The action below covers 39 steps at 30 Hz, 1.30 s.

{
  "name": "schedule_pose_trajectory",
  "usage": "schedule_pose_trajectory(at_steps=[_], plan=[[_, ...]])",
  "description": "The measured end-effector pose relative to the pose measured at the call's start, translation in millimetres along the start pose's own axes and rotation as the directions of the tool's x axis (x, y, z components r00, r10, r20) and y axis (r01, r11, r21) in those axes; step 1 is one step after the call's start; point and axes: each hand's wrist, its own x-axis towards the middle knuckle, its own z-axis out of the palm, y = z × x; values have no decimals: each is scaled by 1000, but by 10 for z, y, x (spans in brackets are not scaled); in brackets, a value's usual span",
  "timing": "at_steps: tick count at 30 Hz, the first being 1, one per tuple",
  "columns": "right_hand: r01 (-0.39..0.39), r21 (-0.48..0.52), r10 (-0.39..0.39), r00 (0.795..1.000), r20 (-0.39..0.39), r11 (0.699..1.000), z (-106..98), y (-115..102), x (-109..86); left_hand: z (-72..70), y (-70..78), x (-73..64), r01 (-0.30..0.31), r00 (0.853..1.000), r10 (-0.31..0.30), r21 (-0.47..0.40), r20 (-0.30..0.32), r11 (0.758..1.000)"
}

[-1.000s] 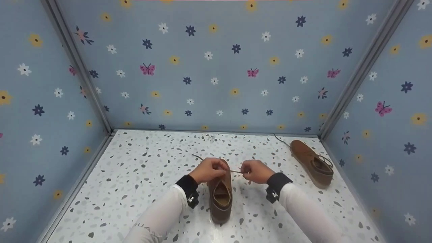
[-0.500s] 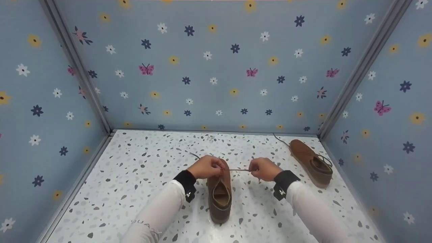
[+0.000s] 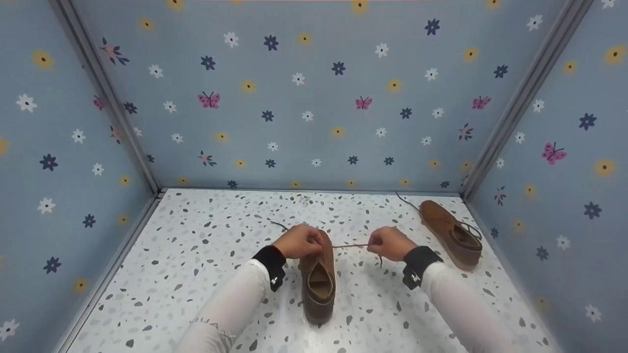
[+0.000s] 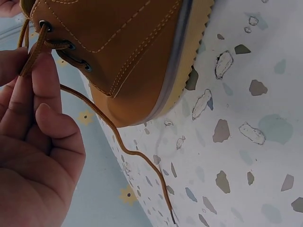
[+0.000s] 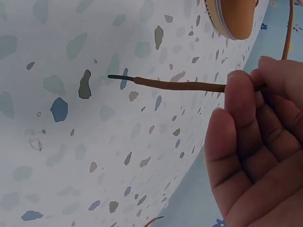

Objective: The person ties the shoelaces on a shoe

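A brown lace-up shoe (image 3: 318, 308) stands upright on the speckled surface, toe pointing away. Over its front, my left hand (image 3: 298, 242) pinches a brown shoelace (image 4: 34, 60) close to the top eyelet. One free lace end (image 4: 125, 146) trails down beside the toe onto the surface. Right of the shoe, my right hand (image 3: 392, 244) pinches the other lace end (image 5: 180, 85) between thumb and fingers, its dark tip sticking out past them. Between the hands the lace stretches straight across. The left hand hides part of the lacing in the head view.
A second brown shoe (image 3: 449, 233) lies at the back right, its lace (image 3: 406, 200) trailing toward the rear panel. Blue flowered panels (image 3: 314, 98) enclose the speckled white surface (image 3: 206, 230) at the back and both sides, joined by grey corner strips (image 3: 105, 93).
My right hand has moved right, away from the shoe, and a longer stretch of lace now spans the hands. My left hand has shifted slightly left and still grips the lace over the shoe.
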Motion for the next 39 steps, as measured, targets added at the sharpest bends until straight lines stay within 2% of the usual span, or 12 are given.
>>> schedule_pose_trajectory(at_steps=[6,9,14,18,22,26,31,39], plan=[[-17,-26,17,999,-28,1000,-12,32,-2,-8,-9,6,-15,1000,14,11,25,1000],[-37,-8,37,999,-28,999,-9,46,4,-14,-18,12,-11,999,11,8,32,1000],[-34,60,33,999,17,998,-34,41,-2,-50,-26,3,9,1000,-9,13,27,1000],[-4,67,1,999,36,998,-79,33,-19,-94,-31,-8,24,999,-24,5,35,1000],[4,63,-7,999,41,998,-125,23,-33,-126,-49,-23,9,999,-8,-15,47,1000],[10,147,-20,997,71,989,-145,-1,-33,-129,-78,-39,-1,999,3,-31,51,1000],[38,337,-65,996,69,941,-125,-111,-6,-104,-122,-51,8,1000,-7,-70,26,998],[49,570,-56,998,-5,821,-20,-405,18,-53,-146,-52,18,1000,-19,-122,-11,992]])
